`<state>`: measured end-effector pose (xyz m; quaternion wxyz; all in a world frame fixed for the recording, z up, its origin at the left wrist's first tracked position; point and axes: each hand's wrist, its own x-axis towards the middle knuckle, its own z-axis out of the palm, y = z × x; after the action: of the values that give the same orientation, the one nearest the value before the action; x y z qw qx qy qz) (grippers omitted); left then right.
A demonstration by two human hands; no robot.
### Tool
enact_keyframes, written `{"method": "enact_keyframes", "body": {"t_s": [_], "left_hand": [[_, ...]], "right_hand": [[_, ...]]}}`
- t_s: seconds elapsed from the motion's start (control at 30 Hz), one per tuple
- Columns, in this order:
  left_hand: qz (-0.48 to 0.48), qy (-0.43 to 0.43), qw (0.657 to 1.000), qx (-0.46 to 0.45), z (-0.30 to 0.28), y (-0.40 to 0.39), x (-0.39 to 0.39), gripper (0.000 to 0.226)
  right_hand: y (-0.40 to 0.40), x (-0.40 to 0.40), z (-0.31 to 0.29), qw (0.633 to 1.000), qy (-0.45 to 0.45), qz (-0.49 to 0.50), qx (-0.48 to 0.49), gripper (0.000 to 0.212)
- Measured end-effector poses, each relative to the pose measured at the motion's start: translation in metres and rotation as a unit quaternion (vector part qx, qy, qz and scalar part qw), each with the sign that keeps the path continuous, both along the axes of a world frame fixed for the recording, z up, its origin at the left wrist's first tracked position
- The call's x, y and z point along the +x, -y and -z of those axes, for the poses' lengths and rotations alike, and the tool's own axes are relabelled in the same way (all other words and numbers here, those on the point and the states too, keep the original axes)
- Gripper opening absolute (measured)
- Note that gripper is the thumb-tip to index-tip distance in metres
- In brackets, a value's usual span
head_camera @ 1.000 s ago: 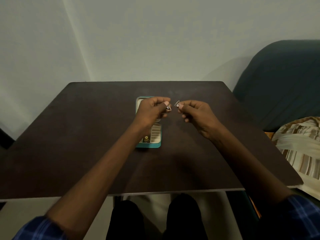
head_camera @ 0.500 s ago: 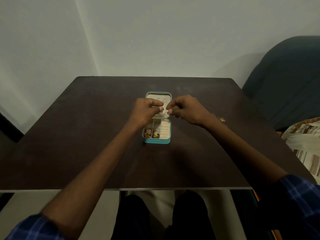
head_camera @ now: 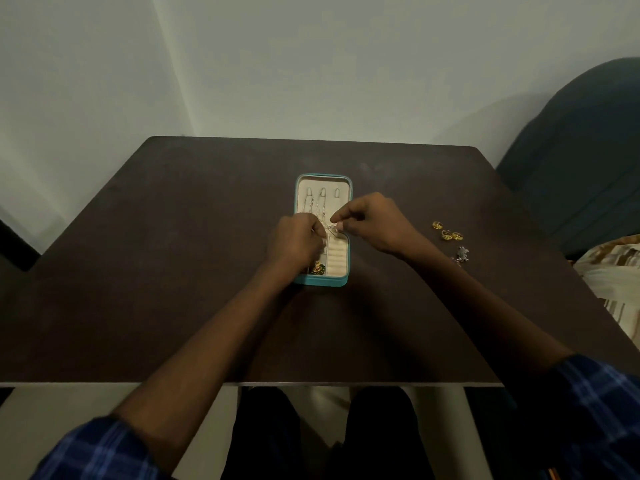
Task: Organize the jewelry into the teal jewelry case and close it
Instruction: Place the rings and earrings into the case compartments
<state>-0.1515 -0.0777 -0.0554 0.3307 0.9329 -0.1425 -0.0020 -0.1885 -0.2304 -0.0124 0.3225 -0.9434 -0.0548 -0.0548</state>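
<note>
Fingertips: the right hand [head_camera: 372, 225] pinches a small silver triangular earring [head_camera: 333, 229] between thumb and forefinger; the left hand [head_camera: 296, 240] has its fingers curled in towards the same spot, apparently pinching the mate or its back, though the piece itself is too small to make out.
Just changed: a second ago both hands were raised clear of the case, each pinching a triangle apart from the other; half a second ago they had closed together; now they are low over the hinge line.
Meaning for the task: in my judgement the earrings are being seated in the case, so the carrying is done and the fiddly placing is in hand.
Hand pose: both wrists angle inward, knuckles up, forearms converging from the near edge of the dark brown wooden table [head_camera: 173, 271].
Task's thing: the open teal jewelry case with cream lining [head_camera: 304, 279] lies mid-table, thin chains hanging from its lid hooks, a gold piece in a near compartment.
Still outside: three gold rings [head_camera: 446, 231] and a silver ornament [head_camera: 462, 254] lie well right of the case.
</note>
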Motion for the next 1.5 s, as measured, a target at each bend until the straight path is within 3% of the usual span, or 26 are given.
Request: {"method": "enact_keyframes", "body": {"t_s": [0.43, 0.73, 1.1, 1.5], "left_hand": [[0.019, 0.084, 0.99, 0.114, 0.002, 0.011, -0.006, 0.015], [-0.02, 0.072, 0.995, -0.059, -0.006, -0.02, 0.013, 0.004], [-0.001, 0.043, 0.998, -0.05, -0.001, -0.025, 0.009, 0.007], [0.05, 0.113, 0.99, -0.066, -0.024, 0.023, -0.01, 0.013]], "right_hand": [[-0.002, 0.005, 0.011, 0.999, -0.027, 0.024, 0.039, 0.015], [-0.014, 0.014, 0.017, 1.0, -0.026, 0.004, -0.01, 0.018], [-0.036, 0.019, 0.027, 0.992, -0.044, 0.011, -0.12, 0.015], [0.022, -0.012, 0.024, 0.993, 0.006, 0.071, -0.089, 0.019]]}}
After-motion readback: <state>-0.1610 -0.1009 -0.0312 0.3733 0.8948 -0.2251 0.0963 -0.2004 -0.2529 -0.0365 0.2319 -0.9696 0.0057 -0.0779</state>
